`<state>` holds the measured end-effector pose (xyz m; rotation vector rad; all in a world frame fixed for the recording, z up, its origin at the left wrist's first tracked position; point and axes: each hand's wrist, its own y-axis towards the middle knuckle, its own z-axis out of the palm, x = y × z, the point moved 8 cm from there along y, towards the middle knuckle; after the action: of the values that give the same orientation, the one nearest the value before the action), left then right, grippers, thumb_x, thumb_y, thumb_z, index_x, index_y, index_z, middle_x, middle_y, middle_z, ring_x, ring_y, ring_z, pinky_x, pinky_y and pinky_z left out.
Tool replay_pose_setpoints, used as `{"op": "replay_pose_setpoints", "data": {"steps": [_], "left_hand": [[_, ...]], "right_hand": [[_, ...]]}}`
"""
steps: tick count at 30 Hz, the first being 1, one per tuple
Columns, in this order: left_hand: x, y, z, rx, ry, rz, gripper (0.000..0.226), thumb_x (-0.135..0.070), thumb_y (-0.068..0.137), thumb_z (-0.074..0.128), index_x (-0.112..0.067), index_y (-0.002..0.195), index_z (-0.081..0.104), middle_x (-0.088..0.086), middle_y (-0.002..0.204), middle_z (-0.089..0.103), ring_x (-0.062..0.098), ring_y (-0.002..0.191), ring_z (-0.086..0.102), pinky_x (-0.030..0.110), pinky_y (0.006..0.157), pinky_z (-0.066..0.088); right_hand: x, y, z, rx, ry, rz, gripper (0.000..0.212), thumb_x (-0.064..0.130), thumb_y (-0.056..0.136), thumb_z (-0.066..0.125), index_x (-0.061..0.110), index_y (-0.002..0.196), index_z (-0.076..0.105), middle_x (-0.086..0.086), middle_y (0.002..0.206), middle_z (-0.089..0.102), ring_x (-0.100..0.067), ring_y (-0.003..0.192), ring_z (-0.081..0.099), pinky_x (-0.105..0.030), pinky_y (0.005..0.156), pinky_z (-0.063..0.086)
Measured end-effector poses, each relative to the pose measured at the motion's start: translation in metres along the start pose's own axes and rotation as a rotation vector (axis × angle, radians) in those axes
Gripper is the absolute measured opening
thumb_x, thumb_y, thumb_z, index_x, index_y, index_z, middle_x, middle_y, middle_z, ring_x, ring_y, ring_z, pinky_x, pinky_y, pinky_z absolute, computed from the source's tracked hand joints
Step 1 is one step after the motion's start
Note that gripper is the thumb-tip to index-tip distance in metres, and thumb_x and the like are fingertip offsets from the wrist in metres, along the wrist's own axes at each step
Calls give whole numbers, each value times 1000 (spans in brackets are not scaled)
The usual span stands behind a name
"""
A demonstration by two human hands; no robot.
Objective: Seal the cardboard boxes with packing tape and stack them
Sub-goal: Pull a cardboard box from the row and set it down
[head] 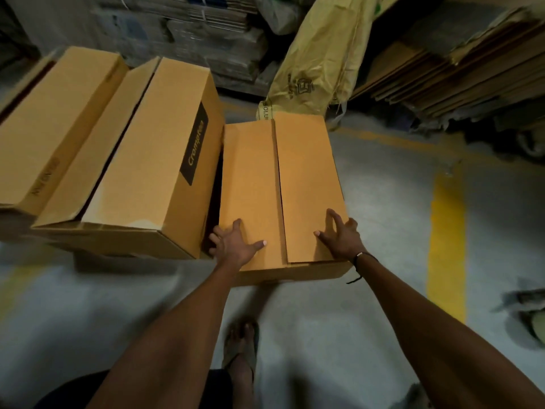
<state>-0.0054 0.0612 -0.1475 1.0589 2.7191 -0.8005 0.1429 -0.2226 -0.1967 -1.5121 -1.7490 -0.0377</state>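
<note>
A long brown cardboard box point(280, 178) lies on the floor in front of me, its two top flaps folded down and meeting along an untaped seam. My left hand point(236, 245) presses flat on the near end of the left flap, fingers spread. My right hand point(342, 236) presses on the near end of the right flap, which sits slightly raised. Left of it lies a larger box with a black "Crompton" label point(156, 160), one flap standing open. A third box point(53, 122) lies further left. No tape is visible.
Flattened cardboard sheets point(460, 60) are piled at the back right, a yellowish sack point(321, 54) leans behind the box, and bundled cartons point(191, 33) stand at the back. A yellow line point(446, 240) marks the grey floor on the right. My sandalled foot point(240, 346) stands near the box.
</note>
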Motion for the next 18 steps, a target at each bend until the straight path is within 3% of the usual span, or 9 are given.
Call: {"op": "replay_pose_setpoints", "data": {"steps": [6, 11, 14, 18], "left_hand": [[-64, -48, 52, -12, -62, 90, 90, -68, 76, 78, -31, 147, 37, 18, 142, 29, 41, 133, 30, 50, 97, 44], [-131, -102, 107, 26, -90, 170, 83, -57, 81, 81, -29, 147, 40, 18, 141, 26, 40, 127, 31, 44, 92, 49], [-172, -140, 139, 85, -72, 198, 80, -47, 86, 80, -26, 150, 36, 24, 148, 20, 42, 129, 31, 43, 92, 50], [-217, -184, 180, 222, -30, 215, 87, -41, 92, 74, -23, 160, 22, 34, 156, 20, 48, 143, 25, 44, 100, 47]], "right_hand": [[-68, -14, -72, -139, -155, 76, 70, 70, 94, 50, 47, 156, 26, -18, 160, 21, -48, 138, 36, -62, 108, 41], [-136, -36, -123, -211, -244, 156, 58, 62, 102, 40, 47, 157, 26, -9, 166, 10, -40, 150, 14, -69, 107, 33], [-165, -54, -136, -221, -255, 168, 58, 56, 105, 39, 43, 159, 23, -6, 168, 5, -38, 152, 5, -66, 106, 37], [-194, -79, -145, -192, -292, 165, 58, 44, 109, 36, 35, 163, 16, -8, 171, -2, -41, 155, -3, -61, 115, 33]]}}
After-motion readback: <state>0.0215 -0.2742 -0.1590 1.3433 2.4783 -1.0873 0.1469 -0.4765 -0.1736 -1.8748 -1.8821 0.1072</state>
